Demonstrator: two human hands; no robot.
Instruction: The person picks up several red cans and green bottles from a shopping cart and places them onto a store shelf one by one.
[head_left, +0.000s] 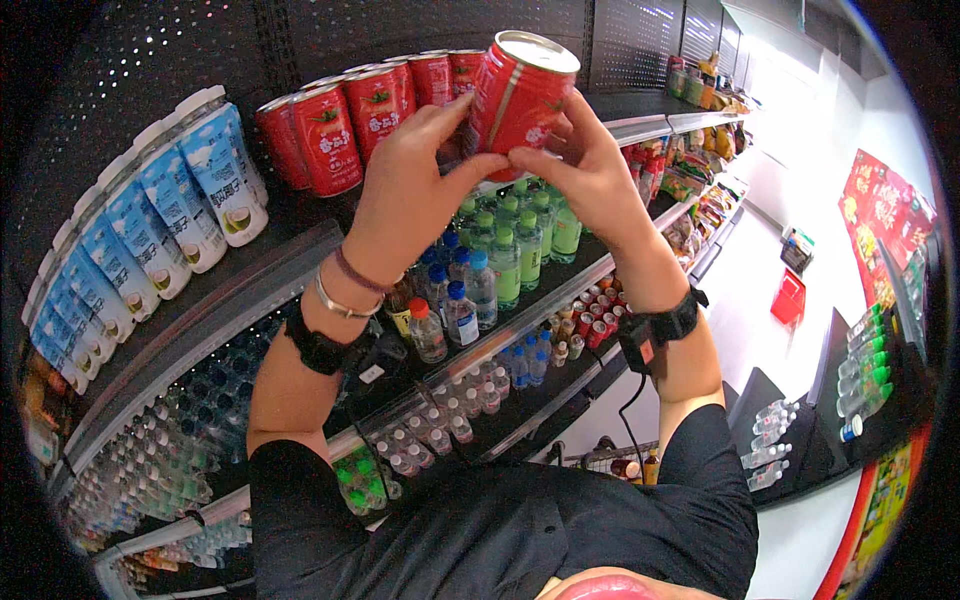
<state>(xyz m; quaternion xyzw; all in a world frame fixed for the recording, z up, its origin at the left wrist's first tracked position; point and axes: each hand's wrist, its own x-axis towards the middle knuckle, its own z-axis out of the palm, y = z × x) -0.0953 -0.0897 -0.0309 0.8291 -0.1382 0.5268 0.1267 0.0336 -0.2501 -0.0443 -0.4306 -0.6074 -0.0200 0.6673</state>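
Observation:
A red drink can (517, 97) with a silver top is held up in front of the top shelf, tilted a little. My left hand (420, 161) grips its left side, thumb low on the can. From the right, my right hand (581, 161) holds it too, with the thumb near the can's base and the fingers behind. Matching red cans (326, 139) stand in a group on the shelf just left of and behind my hands. Part of that group is hidden by my left hand and the held can.
White-and-blue coconut drink bottles (225, 180) line the top shelf at left. Green-capped bottles (517, 247) and blue-capped bottles (459, 307) fill the shelf below my hands. Bagged snacks (697, 161) sit farther right. A red basket (789, 296) is on the floor; a wire cart (592, 461) stands near my body.

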